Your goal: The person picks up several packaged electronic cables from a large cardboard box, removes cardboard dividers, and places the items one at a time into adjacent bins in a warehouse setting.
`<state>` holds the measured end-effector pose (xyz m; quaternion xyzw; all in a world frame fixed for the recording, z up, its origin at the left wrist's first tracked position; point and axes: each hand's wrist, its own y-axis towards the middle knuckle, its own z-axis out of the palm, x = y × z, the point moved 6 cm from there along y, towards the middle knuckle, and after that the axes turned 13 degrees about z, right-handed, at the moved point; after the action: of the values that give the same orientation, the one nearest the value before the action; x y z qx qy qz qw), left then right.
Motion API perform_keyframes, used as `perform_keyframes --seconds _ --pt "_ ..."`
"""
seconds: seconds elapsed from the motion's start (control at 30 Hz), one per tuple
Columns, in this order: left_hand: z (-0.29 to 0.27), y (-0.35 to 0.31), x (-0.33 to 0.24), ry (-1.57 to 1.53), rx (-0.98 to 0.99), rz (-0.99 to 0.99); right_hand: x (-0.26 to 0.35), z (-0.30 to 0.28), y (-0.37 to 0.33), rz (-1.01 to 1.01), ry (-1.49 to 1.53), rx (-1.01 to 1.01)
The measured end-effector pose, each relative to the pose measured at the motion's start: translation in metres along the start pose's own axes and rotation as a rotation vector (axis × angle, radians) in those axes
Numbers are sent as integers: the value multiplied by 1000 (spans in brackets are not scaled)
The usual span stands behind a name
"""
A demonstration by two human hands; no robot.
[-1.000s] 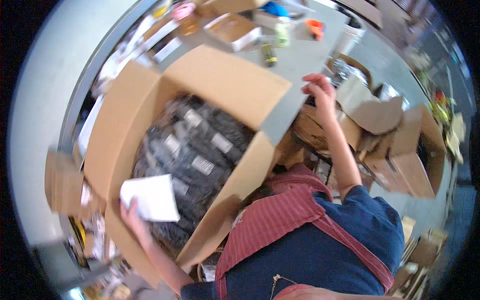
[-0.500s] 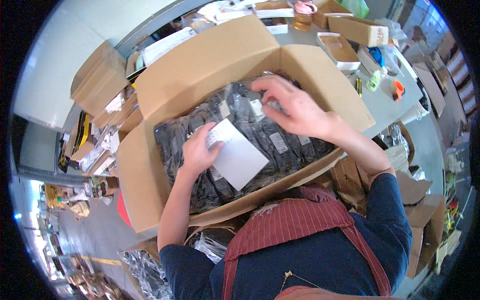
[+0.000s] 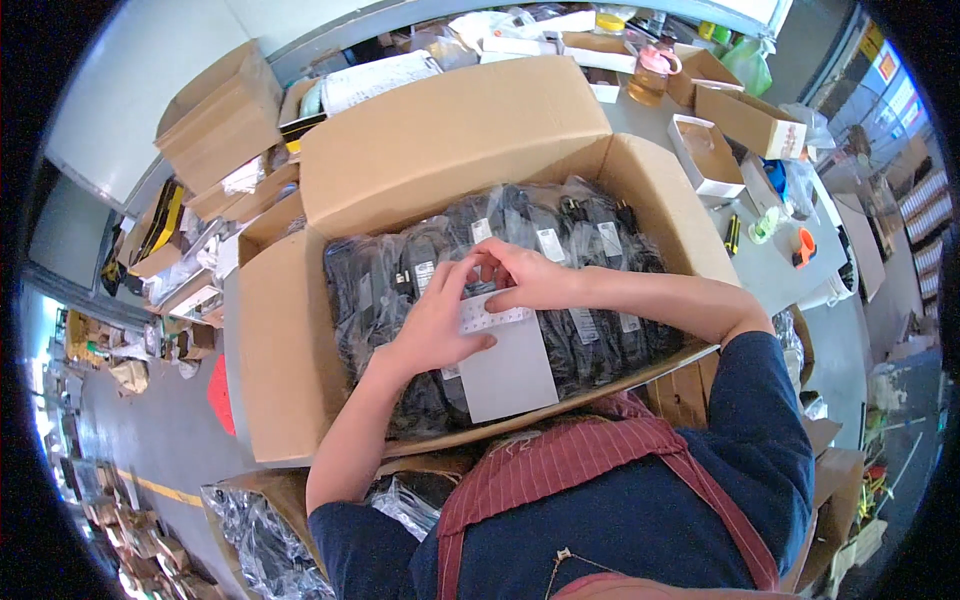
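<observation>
A white sheet (image 3: 510, 375) with rows of small printed marks, like stickers, along its upper part lies over the goods in the open carton (image 3: 285, 340). My left hand (image 3: 430, 325) grips its left edge, thumb lying on top. From the right, my right hand (image 3: 535, 278) meets it at the upper edge, fingers curled and thumb pressed on the marked strip. Beneath both hands, several clear plastic bags (image 3: 600, 270) hold black, cord-like bundles. Some have metal prongs showing and white labels (image 3: 549, 245) on them.
On the grey table (image 3: 690, 225) beyond the carton stand a pink-lidded jug (image 3: 650, 80) of amber liquid, a shallow white box (image 3: 705, 155) and an orange tape dispenser (image 3: 804, 247). Cardboard boxes (image 3: 220, 115) are stacked at the left. Crumpled clear plastic (image 3: 265, 545) fills a box below.
My right hand has come down from over the bags to the sheet's upper edge. The sheet has turned more upright and shifted right, still in my left hand. The view has shifted slightly.
</observation>
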<state>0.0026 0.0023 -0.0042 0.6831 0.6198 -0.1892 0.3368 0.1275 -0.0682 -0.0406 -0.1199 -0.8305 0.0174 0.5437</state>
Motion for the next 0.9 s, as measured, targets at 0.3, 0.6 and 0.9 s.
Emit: perform_keyframes --seconds 0.3,0.6,0.9 --pt "-3 -8 51 -422 -305 -302 -5 -16 4 63 290 97" --pt "14 -13 58 -635 -397 -318 -12 -20 7 80 283 79" --pt "17 -15 58 -719 -475 -308 -7 -21 7 120 208 109"
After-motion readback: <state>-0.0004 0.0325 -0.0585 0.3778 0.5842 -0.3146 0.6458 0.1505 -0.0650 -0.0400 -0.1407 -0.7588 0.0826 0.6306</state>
